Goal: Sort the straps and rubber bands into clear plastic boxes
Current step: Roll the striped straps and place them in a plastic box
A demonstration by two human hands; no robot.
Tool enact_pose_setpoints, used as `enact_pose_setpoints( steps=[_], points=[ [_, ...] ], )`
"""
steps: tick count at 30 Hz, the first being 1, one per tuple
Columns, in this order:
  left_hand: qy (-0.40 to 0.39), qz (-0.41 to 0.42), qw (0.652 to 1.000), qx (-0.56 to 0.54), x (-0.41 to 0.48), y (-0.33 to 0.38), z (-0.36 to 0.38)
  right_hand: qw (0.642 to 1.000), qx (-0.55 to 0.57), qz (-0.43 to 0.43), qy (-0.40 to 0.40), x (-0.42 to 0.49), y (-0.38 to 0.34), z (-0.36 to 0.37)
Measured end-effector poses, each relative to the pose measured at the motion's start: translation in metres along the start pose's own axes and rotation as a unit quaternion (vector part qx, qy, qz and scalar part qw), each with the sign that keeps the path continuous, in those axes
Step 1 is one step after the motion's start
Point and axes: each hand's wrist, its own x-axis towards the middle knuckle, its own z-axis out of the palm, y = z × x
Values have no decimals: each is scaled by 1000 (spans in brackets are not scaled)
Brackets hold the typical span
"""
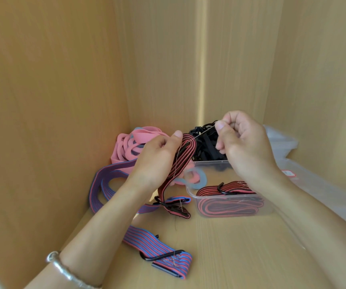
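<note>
The left hand (155, 161) grips a folded red-and-black strap (183, 155), fingers curled round the bundle and the thumb pressed on its top bend; the strap's long axis runs from that bend down and toward the person, ending in a black hook (168, 205) that rests on the wooden shelf floor (220, 257); the right hand (245, 147) pinches a thin loose thread (203, 132) between thumb and forefinger, the other fingers curled in, and the thread stretches taut from the strap's top bend up and to the right; the clear box (207, 162) sits just right of the left hand and directly under the right wrist, with a matching red-and-black strap (226, 205) already coiled inside; so the held strap lies left of the box and slightly above its rim, and the move to come looks like a short carry rightward and down, probably once the thread is freed; the left hand bears the strap, but the right is nearer the box and partly over its opening, so it may need to clear out of the way; the dangling hook end could catch on the blue-and-red strap (159, 243) it touches; pink rubber bands (126, 147) and black straps (207, 147) lie heaped behind, unsorted.
</note>
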Motion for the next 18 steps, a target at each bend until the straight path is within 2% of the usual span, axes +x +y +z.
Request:
enact_pose_setpoints(
  steps=[8, 10, 12, 14, 18],
  points=[
    [-49, 6, 999, 12, -6, 5, 2, 998, -35, 13, 45, 5, 7, -1],
    [-29, 3, 1000, 4, -6, 5, 1, 999, -16, 39, 9, 5, 7, -3],
    [-1, 4, 1000, -30, -3, 5, -2, 996, 1, 70, -60, 3, 6, -4],
    [21, -5, 995, -101, -3, 8, -4, 990, 13, 81, -115, 0, 5, -3],
    [15, 0, 963, -271, -5, 13, -4, 979, -3, 69, -192, -6, 1, 2]
  ],
)
